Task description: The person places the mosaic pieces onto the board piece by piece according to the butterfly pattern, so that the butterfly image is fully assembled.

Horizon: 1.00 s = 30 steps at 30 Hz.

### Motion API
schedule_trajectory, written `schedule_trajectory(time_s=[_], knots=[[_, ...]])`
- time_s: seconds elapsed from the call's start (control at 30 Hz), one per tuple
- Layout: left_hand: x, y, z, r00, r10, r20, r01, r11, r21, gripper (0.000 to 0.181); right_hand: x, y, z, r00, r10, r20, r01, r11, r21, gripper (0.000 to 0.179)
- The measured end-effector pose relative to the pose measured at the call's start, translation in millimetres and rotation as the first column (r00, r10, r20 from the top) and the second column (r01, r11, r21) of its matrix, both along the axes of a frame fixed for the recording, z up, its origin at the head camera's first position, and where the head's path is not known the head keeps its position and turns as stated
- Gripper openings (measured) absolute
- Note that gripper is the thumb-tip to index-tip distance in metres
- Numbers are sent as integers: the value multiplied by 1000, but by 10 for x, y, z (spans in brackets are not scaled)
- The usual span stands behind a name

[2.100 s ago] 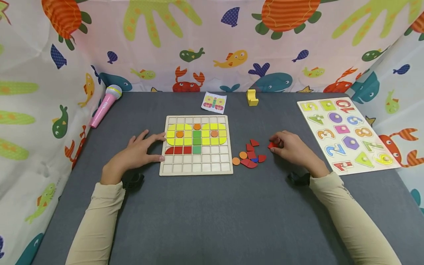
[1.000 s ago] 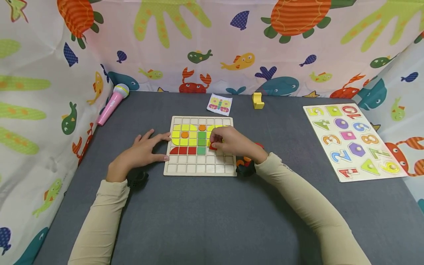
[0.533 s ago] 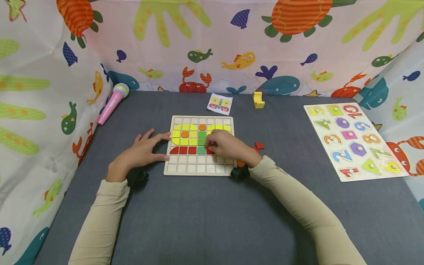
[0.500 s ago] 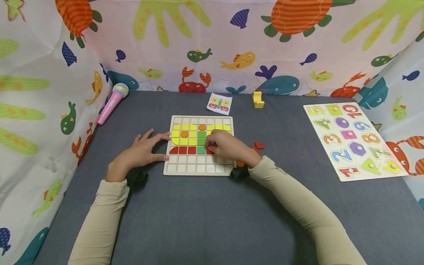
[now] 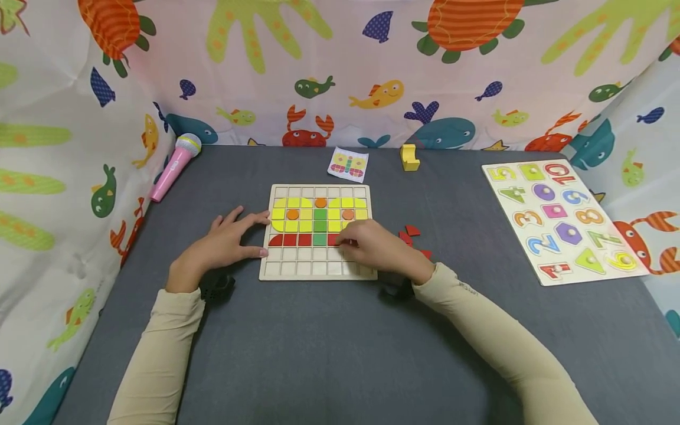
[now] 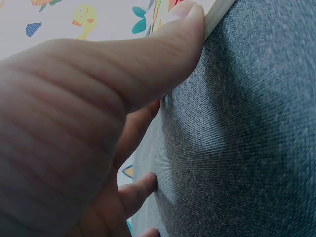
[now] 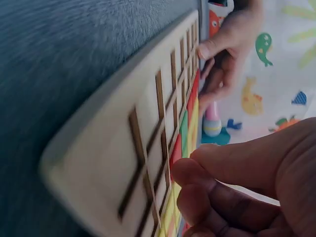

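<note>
The square-grid wooden board (image 5: 292,270) lies mid-table with yellow, orange, green and red tiles set in its cells. My left hand (image 5: 220,242) rests at its left edge, fingers spread, thumb (image 6: 173,44) against the side. My right hand (image 5: 379,248) is over the board's right half, thumb and forefinger tips together, with nothing showing between them. A red tile (image 5: 333,239) lies in the cell right of the green column, just beside those fingertips. In the right wrist view that red tile (image 7: 176,148) sits right by the thumb. The hand hides several cells.
Loose red pieces (image 5: 412,230) lie right of the board, some partly hidden by the right wrist. Behind it are a butterfly pattern card (image 5: 347,164) and a yellow block (image 5: 409,158). A pink toy microphone (image 5: 175,167) lies left; a number puzzle board (image 5: 563,218) lies right.
My right hand has carried a red tile from the right-hand pile to the board, where it now lies in a cell. The fingertips have since shifted slightly right. The left hand stays at the edge.
</note>
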<state>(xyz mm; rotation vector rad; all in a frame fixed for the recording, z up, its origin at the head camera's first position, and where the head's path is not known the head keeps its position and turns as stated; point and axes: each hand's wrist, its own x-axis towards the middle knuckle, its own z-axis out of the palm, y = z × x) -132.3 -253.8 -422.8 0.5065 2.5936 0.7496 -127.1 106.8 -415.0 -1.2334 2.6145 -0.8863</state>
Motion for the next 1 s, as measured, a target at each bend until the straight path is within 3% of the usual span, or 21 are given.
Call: schedule_trajectory(time_s=[0.23,0.47,0.7,0.87,1.0], knots=[[20,-39,-22,1000,7,-15,-7,1000,24,84,22,404,68,994,-104,44,105,994,-25,16],[15,-17,14,1000,-4,3,4,1000,1,84,33,873,50,978,-189,86,187,982,36,18],[29,-17,18,1000,-3,-1,3,1000,5,81,93,1150,1,981,-175,87,166,980,107,23],[31,-29,-7,1000,-7,-13,7,999,44,83,116,1225,-35,982,-168,82,158,981,110,29],[-4,-31,-44,1000,-11,-12,11,1000,28,83,129,1251,-48,984,-160,77,153,983,100,27]])
